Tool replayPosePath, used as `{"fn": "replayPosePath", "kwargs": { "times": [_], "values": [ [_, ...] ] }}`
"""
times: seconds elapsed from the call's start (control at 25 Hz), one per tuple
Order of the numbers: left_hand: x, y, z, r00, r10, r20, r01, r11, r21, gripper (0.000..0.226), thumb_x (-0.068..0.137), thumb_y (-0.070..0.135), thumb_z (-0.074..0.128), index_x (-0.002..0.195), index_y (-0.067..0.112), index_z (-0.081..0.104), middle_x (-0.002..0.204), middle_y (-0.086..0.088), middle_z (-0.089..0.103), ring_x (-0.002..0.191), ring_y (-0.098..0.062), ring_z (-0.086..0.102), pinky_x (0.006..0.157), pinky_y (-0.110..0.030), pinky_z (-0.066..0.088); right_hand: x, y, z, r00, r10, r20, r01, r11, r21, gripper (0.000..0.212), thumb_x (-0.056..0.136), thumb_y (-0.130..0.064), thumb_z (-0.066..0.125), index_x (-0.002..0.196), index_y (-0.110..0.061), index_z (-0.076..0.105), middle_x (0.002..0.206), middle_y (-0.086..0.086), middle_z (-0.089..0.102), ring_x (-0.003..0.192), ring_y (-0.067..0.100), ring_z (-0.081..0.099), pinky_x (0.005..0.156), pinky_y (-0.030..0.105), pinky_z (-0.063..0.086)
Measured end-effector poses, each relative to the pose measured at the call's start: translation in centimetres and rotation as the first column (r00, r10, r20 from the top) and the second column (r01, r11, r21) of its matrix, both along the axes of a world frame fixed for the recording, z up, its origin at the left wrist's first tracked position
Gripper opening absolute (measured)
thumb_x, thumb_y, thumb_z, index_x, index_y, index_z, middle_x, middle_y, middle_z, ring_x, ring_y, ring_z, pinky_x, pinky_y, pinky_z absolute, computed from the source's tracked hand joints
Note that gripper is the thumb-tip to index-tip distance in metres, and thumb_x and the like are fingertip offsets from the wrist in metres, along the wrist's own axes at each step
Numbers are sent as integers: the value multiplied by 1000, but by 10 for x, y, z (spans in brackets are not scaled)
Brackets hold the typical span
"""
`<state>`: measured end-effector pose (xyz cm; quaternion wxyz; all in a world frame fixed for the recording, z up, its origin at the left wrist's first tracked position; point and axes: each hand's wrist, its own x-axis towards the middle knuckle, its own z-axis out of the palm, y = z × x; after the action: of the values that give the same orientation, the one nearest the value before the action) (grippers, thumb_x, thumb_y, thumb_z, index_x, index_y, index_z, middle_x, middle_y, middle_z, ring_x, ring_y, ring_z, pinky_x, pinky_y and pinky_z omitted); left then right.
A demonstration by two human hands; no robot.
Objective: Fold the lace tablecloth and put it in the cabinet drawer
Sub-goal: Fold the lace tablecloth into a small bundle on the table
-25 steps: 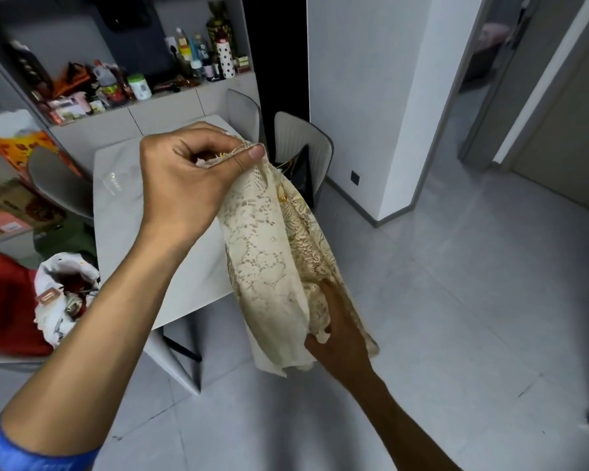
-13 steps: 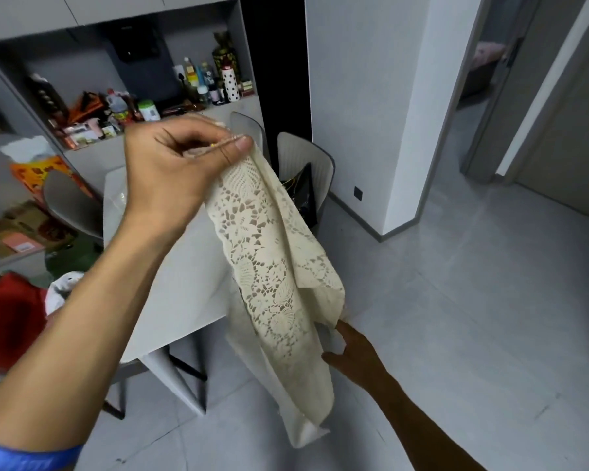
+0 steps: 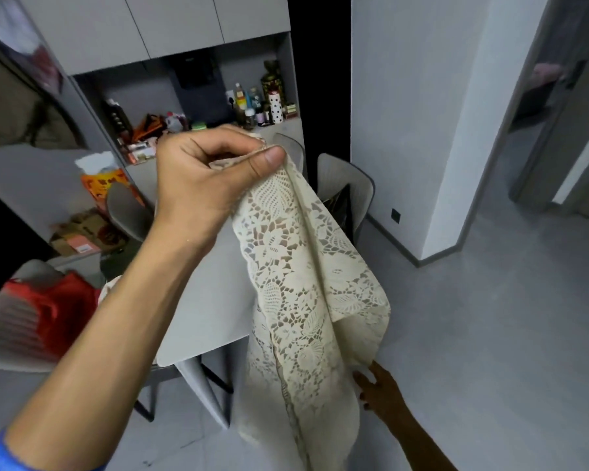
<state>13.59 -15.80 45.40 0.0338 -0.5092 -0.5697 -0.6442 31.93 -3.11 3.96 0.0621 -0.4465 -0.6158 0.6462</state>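
A cream lace tablecloth (image 3: 306,294) hangs in loose folds in front of me, over the edge of a white table. My left hand (image 3: 204,185) is raised and pinches its top edge between thumb and fingers. My right hand (image 3: 380,390) is low, at the cloth's lower right edge; its fingertips touch the fabric, and whether they grip it is unclear. The cloth's bottom end runs out of the frame. No cabinet drawer is in sight.
The white table (image 3: 215,300) stands just behind the cloth, with grey chairs (image 3: 346,185) around it. A red bag (image 3: 51,314) lies on a chair at left. A cluttered counter (image 3: 198,127) and wall cabinets are behind. Grey tiled floor (image 3: 490,334) spreads to the right.
My left hand has lifted the cloth higher and it has unfurled downward. My right hand let go of the lower part, dropped away, and now touches the lower right edge.
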Motion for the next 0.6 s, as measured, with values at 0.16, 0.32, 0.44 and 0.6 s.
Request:
{"fn": "replayPosePath", "kwargs": {
  "times": [0.16,0.32,0.44,0.6],
  "values": [
    [-8,-13,5,997,39,69,-43,997,64,8,69,22,85,70,27,79,70,13,76,66,-3,68,63,-22,54,1,1,-7,1000,-4,-2,4,1000,-16,24,93,-23,62,118,-21,61,80,5,66,66,20,58,61,33,49],
    [-41,-28,-6,963,229,142,-225,973,-40,6,72,25,84,71,27,79,64,11,75,59,-6,69,53,-20,54,15,8,-4,999,-48,-8,48,998,-35,19,99,-25,52,116,-20,58,91,6,70,74,29,69,61,35,55],
    [-84,-42,-40,904,398,154,-354,901,-249,13,74,30,84,79,19,79,63,10,75,57,-14,68,49,-23,55,40,35,5,993,-113,36,110,990,90,19,100,-19,49,114,-9,58,102,17,68,82,36,67,71,41,54],
    [-130,-62,-92,855,495,156,-398,819,-414,13,73,27,84,77,17,76,58,17,72,49,3,60,52,-15,51,79,79,23,957,-104,271,-64,836,545,26,98,-15,52,98,4,70,97,27,71,90,39,67,79,39,49]
  ]
}}
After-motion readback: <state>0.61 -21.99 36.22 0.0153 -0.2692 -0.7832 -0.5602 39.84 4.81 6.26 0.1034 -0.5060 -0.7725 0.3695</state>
